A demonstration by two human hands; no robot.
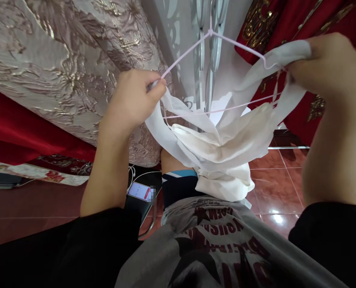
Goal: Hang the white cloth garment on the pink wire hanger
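Note:
A sheer white garment [226, 148] hangs in front of me on a thin pale pink hanger [186, 55]. My left hand [136, 96] pinches the garment's edge at the hanger's left end, thumb and fingers closed. At the right end, my right hand [322, 60] is wrapped round the garment's other edge, near the hanger's notch. Between the hands the cloth sags open, with a denser cream layer inside. The hanger's lower bar crosses above this layer. Its lower folds reach down to my lap.
Shiny embossed pinkish fabric [73, 80] hangs at the left, and red fabric with gold sequins [295, 24] at the right. White metal bars [209, 80] stand behind the hanger. A lit phone [139, 191] with white cables lies at lower left, above a red tiled floor [274, 188].

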